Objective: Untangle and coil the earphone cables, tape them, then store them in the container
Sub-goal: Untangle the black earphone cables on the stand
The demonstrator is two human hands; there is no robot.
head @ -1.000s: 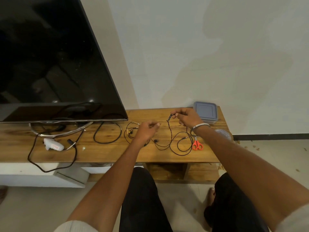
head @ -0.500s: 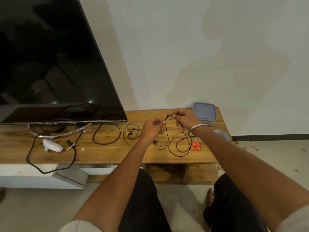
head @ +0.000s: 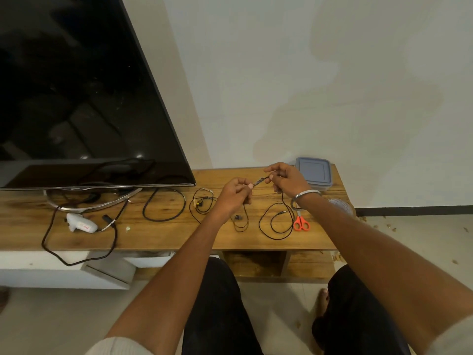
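A black earphone cable (head: 277,228) lies in loose loops on the wooden table (head: 163,234), and part of it rises to my hands. My left hand (head: 234,194) and my right hand (head: 286,179) each pinch the cable, a short stretch (head: 259,181) held taut between them above the table. One earbud (head: 238,217) hangs just below my left hand. A second, thinner earphone tangle (head: 202,202) lies to the left. A grey lidded container (head: 313,172) sits at the back right corner. A roll of clear tape (head: 339,204) shows behind my right forearm.
Orange-handled scissors (head: 301,223) lie beside the cable loops. A black television (head: 76,98) on a metal stand fills the left. A thicker black cable loop (head: 163,204), a white glue gun (head: 80,224) and its cord lie on the left half of the table.
My hands have come closer together; the left hand rose and took hold of the cable near the right hand's pinch. The loops on the table shifted slightly.
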